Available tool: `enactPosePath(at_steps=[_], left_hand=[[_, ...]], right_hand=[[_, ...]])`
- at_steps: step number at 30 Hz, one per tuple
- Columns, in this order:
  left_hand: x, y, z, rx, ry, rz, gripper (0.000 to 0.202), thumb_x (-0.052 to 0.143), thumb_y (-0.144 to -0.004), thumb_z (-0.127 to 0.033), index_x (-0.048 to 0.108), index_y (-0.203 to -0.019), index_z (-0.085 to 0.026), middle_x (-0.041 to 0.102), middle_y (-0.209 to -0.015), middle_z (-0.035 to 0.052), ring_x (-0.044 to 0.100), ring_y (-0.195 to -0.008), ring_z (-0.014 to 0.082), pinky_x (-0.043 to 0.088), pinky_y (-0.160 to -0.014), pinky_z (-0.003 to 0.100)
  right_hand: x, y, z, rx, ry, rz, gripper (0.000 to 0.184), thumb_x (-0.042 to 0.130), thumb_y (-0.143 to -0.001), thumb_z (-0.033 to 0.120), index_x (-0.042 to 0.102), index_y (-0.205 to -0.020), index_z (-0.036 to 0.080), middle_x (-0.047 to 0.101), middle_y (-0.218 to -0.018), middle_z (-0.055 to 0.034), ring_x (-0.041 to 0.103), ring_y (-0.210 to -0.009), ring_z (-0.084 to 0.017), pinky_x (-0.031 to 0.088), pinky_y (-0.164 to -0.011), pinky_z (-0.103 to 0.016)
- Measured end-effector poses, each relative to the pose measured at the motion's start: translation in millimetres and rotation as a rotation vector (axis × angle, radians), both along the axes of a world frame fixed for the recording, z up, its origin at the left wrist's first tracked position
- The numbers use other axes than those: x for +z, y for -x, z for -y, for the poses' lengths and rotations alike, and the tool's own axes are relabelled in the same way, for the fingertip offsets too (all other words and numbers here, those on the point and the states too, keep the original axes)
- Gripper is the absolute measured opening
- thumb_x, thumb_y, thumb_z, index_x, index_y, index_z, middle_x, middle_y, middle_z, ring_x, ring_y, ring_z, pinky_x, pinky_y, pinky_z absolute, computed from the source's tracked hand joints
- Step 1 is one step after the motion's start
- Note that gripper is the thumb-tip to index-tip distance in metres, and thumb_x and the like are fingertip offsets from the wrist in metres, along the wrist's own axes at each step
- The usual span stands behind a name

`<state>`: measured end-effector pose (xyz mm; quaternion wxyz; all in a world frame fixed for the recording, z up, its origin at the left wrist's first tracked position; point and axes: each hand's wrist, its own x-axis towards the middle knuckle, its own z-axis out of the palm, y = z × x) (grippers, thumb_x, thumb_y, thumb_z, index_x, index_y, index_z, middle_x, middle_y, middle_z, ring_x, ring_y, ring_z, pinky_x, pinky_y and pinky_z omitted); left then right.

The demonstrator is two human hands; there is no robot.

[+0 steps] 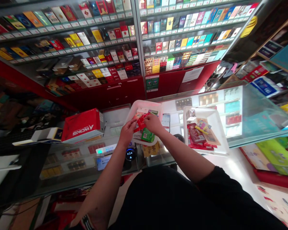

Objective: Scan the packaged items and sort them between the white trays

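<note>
Both my hands meet over a pale plastic tub (159, 107) on the glass counter. Between them is a small red packet (141, 122). My left hand (127, 130) grips its left end, and my right hand (154, 124) pinches its upper right side. Below the packet, the tub holds several other packets, among them a green packet (148, 135). To the right stands a white tray (222, 135) with dark red packets (196, 133), a yellow patterned packet (203, 126) and a small silvery box (190, 115).
A red box (83, 126) lies on the counter to the left. A round black device with a lit screen (130, 154) sits by my left forearm. The glass counter (256, 127) runs rightward. Beyond it stand shelves (138, 44) of small coloured boxes.
</note>
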<state>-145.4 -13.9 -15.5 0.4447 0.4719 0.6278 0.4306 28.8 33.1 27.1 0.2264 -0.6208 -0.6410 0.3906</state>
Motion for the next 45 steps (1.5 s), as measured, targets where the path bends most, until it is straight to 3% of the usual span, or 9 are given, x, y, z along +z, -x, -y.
enactPosePath(at_steps=[4, 10, 14, 17, 21, 25, 32, 40, 45], left_hand=[[14.0, -24.3, 14.4, -0.215, -0.154, -0.068, 0.074, 0.088, -0.076, -0.039, 0.066, -0.146, -0.022, 0.066, -0.152, 0.0103, 0.064, -0.137, 0.0286, 0.052, -0.115, 0.039], [23.9, -56.2, 8.8, 0.012, -0.180, -0.204, 0.035, 0.065, -0.097, -0.041, 0.082, -0.122, -0.023, 0.082, -0.119, 0.0051, 0.074, -0.114, 0.0253, 0.057, -0.106, 0.037], [16.9, -61.4, -0.9, 0.122, -0.098, -0.053, 0.044, 0.063, -0.096, -0.056, 0.083, -0.108, -0.018, 0.083, -0.097, 0.0046, 0.076, -0.094, 0.0229, 0.061, -0.085, 0.031], [10.7, -67.7, -6.2, 0.193, -0.056, 0.102, 0.056, 0.063, -0.092, -0.069, 0.079, -0.107, -0.018, 0.082, -0.094, 0.0055, 0.077, -0.092, 0.0215, 0.062, -0.081, 0.030], [11.4, -82.0, -12.3, 0.256, -0.062, 0.416, 0.055, 0.074, -0.085, -0.067, 0.075, -0.107, -0.016, 0.082, -0.099, 0.0085, 0.078, -0.090, 0.0220, 0.065, -0.081, 0.035], [17.5, -93.2, -16.0, 0.239, -0.076, 0.635, 0.045, 0.085, -0.082, -0.054, 0.075, -0.102, -0.015, 0.083, -0.101, 0.0093, 0.079, -0.089, 0.0217, 0.066, -0.084, 0.036], [19.2, -106.3, -14.6, 0.266, -0.073, 0.762, 0.044, 0.094, -0.075, -0.047, 0.079, -0.099, -0.014, 0.083, -0.098, 0.0084, 0.080, -0.088, 0.0220, 0.066, -0.086, 0.035], [5.1, -121.2, -16.8, 0.411, -0.009, 0.765, 0.033, 0.092, -0.076, -0.037, 0.080, -0.097, -0.014, 0.083, -0.096, 0.0081, 0.080, -0.090, 0.0231, 0.065, -0.089, 0.039], [4.0, -118.9, -4.5, 0.291, -0.126, 0.303, 0.037, 0.083, -0.085, -0.045, 0.077, -0.110, -0.017, 0.081, -0.108, 0.0081, 0.076, -0.094, 0.0211, 0.062, -0.089, 0.035]], right_hand=[[8.0, -16.1, -1.8, -0.173, 0.271, -0.409, 0.016, 0.057, -0.084, 0.014, 0.064, -0.071, 0.019, 0.061, -0.057, 0.0001, 0.057, -0.055, -0.015, 0.047, -0.058, -0.025], [19.3, -41.1, -2.3, -0.199, 0.363, -0.643, 0.015, 0.063, -0.084, 0.018, 0.060, -0.069, 0.019, 0.063, -0.061, -0.0005, 0.052, -0.051, -0.012, 0.044, -0.051, -0.023], [19.6, -68.2, -6.8, -0.193, 0.158, -0.456, 0.021, 0.064, -0.089, 0.030, 0.066, -0.072, 0.018, 0.072, -0.072, -0.0041, 0.060, -0.061, -0.014, 0.049, -0.061, -0.026], [17.0, -89.9, -8.5, -0.243, -0.047, -0.188, 0.025, 0.064, -0.092, 0.037, 0.072, -0.077, 0.018, 0.076, -0.082, -0.0061, 0.067, -0.077, -0.019, 0.052, -0.075, -0.029], [8.6, -108.4, -4.8, -0.289, -0.048, -0.063, 0.036, 0.067, -0.093, 0.050, 0.077, -0.097, 0.016, 0.080, -0.101, -0.0101, 0.071, -0.092, -0.022, 0.053, -0.086, -0.033], [-3.6, -115.5, 0.5, -0.290, 0.033, -0.260, 0.042, 0.072, -0.089, 0.052, 0.077, -0.107, 0.015, 0.081, -0.104, -0.0115, 0.074, -0.091, -0.023, 0.057, -0.081, -0.033], [-19.3, -126.2, 0.2, -0.283, 0.159, -0.757, 0.033, 0.080, -0.078, 0.049, 0.077, -0.087, 0.017, 0.078, -0.079, -0.0044, 0.071, -0.070, -0.020, 0.055, -0.062, -0.028], [-19.4, -131.2, -1.3, -0.393, 0.174, -0.843, 0.025, 0.076, -0.072, 0.043, 0.070, -0.073, 0.019, 0.070, -0.066, -0.0006, 0.064, -0.060, -0.017, 0.051, -0.056, -0.028], [-4.1, -136.0, -3.3, -0.462, 0.203, -0.894, 0.017, 0.072, -0.070, 0.033, 0.063, -0.065, 0.020, 0.065, -0.060, 0.0002, 0.062, -0.057, -0.016, 0.047, -0.053, -0.026]])
